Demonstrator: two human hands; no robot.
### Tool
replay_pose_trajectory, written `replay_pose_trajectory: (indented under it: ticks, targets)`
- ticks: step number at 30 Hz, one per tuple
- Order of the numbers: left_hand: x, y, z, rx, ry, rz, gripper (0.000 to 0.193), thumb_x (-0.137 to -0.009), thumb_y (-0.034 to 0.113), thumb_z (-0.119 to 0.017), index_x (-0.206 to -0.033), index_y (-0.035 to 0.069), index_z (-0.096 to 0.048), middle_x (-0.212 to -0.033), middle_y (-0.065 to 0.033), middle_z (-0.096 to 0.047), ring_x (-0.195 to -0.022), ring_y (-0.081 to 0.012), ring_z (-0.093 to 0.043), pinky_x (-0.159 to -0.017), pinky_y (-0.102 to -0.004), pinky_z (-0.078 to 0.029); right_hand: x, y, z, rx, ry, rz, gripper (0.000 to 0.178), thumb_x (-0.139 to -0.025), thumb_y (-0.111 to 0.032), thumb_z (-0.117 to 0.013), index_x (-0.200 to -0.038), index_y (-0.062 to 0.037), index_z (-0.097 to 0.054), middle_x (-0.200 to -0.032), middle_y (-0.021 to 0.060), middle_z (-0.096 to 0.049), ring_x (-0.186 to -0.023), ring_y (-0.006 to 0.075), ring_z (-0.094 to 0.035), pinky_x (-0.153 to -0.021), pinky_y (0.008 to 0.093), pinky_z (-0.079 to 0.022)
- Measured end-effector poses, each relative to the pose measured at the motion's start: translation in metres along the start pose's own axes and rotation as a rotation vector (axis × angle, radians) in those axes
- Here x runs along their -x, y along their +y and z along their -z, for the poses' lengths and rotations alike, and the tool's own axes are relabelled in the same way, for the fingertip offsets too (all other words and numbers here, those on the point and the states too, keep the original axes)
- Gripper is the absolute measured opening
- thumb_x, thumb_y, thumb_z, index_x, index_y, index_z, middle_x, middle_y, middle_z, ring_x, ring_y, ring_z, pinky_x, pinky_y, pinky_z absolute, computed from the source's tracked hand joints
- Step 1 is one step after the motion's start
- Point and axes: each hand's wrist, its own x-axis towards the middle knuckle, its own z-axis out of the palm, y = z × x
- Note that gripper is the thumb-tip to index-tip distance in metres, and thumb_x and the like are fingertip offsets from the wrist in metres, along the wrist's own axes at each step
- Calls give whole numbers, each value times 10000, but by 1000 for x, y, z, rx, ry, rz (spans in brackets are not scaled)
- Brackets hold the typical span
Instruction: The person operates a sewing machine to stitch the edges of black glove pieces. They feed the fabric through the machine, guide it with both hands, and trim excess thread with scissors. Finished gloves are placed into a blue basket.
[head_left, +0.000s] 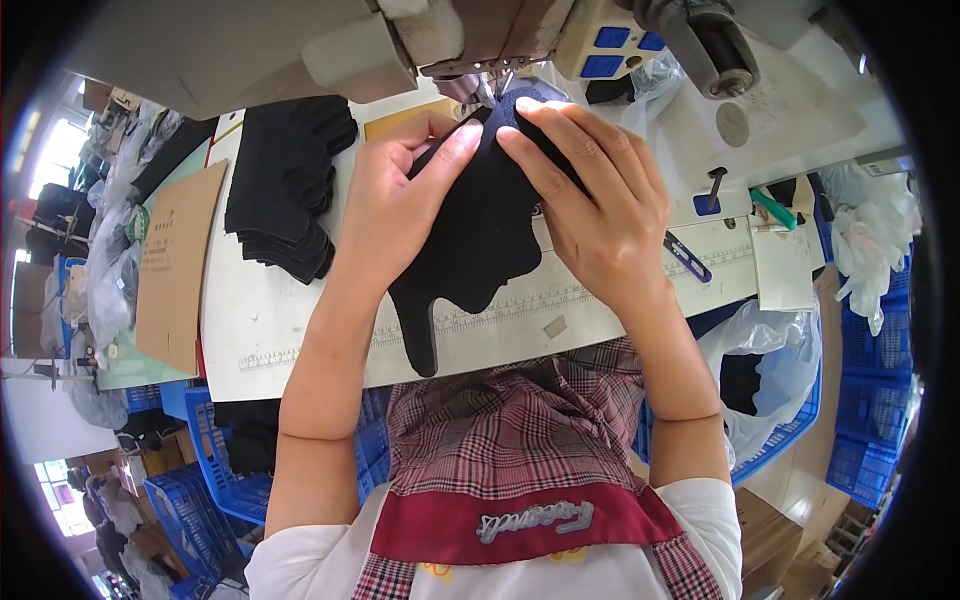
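A cut piece of black fabric (470, 240) with a wavy outline lies under the head of a sewing machine (480, 85), its narrow tail hanging toward the table's front edge. Dark blue fabric (512, 112) shows at its far end, close to the needle area. My left hand (405, 190) pinches the left edge between thumb and fingers. On the right side, my right hand (595, 195) grips the same piece, fingertips pressed onto the blue part; its thumb is hidden. A stack of similar black fabric pieces (285, 185) lies left of my left hand.
The white table (300, 340) has a ruler scale along its front. A purple-handled cutter (688, 257) and a green-handled tool (773, 208) lie to the right. Cardboard (175, 265) stands at the left. Blue crates (215, 440) and a plastic-lined crate (790, 400) flank me below.
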Motion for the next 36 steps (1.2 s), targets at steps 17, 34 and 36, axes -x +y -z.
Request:
replay_pose_trajectory:
  ticks: [17,34,36]
  targets:
    - [-8,1,12,-102,-31,-20,248,-942,218,-625,-986,-24,-658,-841,17,-645,-789,-43,-548,-752,-218,-444,-4,-1,-3,4,32,-14,380,-683,-82,-628,-1052,-28,-703,-1090,99,-639,-987,266,-613,-829,379,-488]
    - [4,11,23,-9,-138,94,329,-959,265,-618,-1114,-24,-634,-922,-20,-672,-819,-45,-590,-751,-200,-478,-3,-5,-2,-32,52,-41,389,-642,-69,-637,-1021,-16,-708,-1078,100,-627,-955,267,-618,-779,369,-510]
    - [5,10,18,40,-112,100,337,-961,254,-616,-1146,-27,-620,-942,-26,-675,-834,-55,-599,-764,-205,-483,-4,-4,-2,-50,49,-47,394,-634,-57,-634,-1018,-12,-706,-1079,101,-627,-957,270,-618,-782,371,-512]
